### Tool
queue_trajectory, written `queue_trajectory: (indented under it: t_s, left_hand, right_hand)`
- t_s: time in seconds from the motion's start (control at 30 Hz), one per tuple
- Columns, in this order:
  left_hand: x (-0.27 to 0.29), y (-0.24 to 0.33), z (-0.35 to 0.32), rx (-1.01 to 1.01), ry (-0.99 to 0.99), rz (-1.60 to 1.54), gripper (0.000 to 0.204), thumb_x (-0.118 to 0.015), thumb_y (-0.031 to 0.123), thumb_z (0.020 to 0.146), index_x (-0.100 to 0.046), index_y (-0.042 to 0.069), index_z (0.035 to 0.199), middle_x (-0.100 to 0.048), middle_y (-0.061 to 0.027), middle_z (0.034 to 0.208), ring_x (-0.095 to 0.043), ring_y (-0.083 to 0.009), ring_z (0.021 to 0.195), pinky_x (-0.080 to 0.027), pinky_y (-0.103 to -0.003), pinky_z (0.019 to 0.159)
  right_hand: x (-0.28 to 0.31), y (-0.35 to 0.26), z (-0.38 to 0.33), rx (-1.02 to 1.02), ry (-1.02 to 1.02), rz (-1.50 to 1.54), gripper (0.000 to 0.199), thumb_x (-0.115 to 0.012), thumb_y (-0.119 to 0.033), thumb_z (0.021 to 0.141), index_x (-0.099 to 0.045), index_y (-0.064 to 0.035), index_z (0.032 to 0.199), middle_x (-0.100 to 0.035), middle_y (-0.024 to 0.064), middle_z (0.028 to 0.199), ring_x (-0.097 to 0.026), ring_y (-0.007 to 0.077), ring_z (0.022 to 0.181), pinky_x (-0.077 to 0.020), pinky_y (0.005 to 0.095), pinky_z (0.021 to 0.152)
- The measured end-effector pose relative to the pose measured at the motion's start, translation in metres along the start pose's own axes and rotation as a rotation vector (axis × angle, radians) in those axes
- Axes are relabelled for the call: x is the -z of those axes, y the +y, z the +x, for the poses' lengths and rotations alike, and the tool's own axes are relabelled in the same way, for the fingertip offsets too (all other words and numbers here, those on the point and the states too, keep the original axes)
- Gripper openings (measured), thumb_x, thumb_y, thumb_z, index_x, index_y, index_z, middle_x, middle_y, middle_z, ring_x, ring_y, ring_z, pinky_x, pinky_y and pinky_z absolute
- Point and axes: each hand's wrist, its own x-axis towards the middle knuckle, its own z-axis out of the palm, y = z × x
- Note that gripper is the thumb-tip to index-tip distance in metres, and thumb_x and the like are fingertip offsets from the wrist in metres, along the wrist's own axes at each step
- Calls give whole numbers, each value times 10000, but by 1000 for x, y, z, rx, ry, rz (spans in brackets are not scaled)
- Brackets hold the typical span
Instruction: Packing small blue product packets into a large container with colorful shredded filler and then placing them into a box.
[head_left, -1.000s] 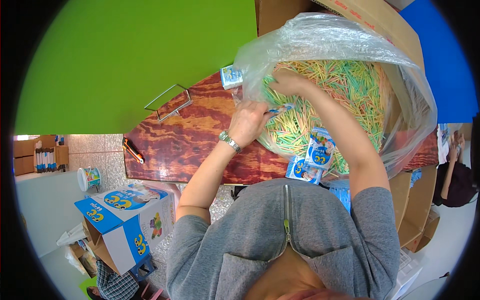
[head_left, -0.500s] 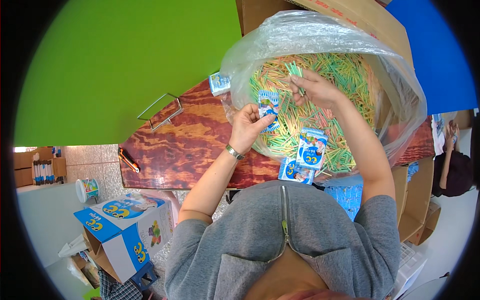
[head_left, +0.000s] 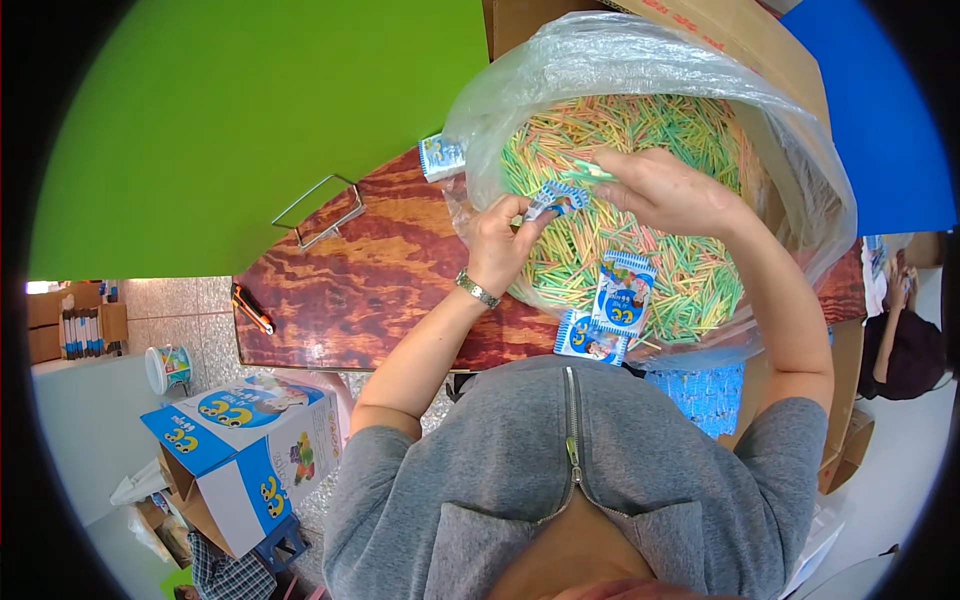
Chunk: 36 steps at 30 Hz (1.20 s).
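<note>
My left hand (head_left: 503, 238) grips a small blue-and-white packet (head_left: 556, 200), tilted with its top end toward my right hand. Thin pastel candy sticks (head_left: 592, 172) are pinched in my right hand (head_left: 672, 190), close beside the packet's end. Both hands are above a large clear plastic bag (head_left: 600, 58) full of loose green, yellow and pink sticks (head_left: 680, 265). Two more packets lie at the bag's near edge, an upper packet (head_left: 625, 292) overlapping a lower packet (head_left: 588, 338). Another packet (head_left: 441, 158) rests left of the bag.
An orange-and-black cutter (head_left: 252, 308) and a bent metal wire stand (head_left: 320, 212) are on the red wood-patterned table (head_left: 370, 300). A cardboard box (head_left: 770, 50) stands behind the bag. At lower left is a printed carton (head_left: 245, 440). Another person (head_left: 905, 335) appears at far right.
My right hand has turned over and brought the sticks toward the packet. My left hand has tipped the packet from upright to slanting toward them.
</note>
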Motion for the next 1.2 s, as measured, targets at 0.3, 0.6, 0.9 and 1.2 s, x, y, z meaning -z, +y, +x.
queue_trajectory:
  t_s: [0.3, 0.6, 0.9, 1.2]
  left_hand:
    - [0, 1, 4, -24, 71, 11, 249, -802, 185, 744, -611, 25, 745, -611, -105, 681, -599, -260, 583, -441, -356, 517]
    - [7, 13, 6, -207, 62, 123, 156, -748, 63, 739, -622, 15, 819, -618, -127, 752, -623, -302, 673, -488, -390, 575]
    - [8, 12, 7, -228, 8, 146, 199, -750, 85, 778, -649, 7, 930, -670, -144, 860, -663, -293, 718, -515, -345, 597]
    - [5, 7, 7, 1, -110, -318, 319, -794, 163, 755, -638, 11, 988, -684, -136, 840, -677, -213, 677, -516, -297, 588]
  right_hand:
    - [4, -22, 11, -82, -63, -112, 225, -571, -192, 920, -511, 22, 953, -619, 252, 769, -617, 451, 784, -466, 524, 696]
    - [15, -14, 23, -81, -256, -254, 224, -621, -188, 894, -577, 26, 943, -633, 230, 746, -633, 414, 750, -485, 499, 676]
    - [24, -45, 45, -95, -431, -543, 278, -686, -241, 841, -684, 36, 865, -672, 222, 852, -654, 369, 875, -520, 445, 791]
    - [-4, -9, 19, 288, 296, -250, 426, -747, -210, 769, -600, -62, 1141, -665, 156, 856, -654, 363, 816, -528, 433, 731]
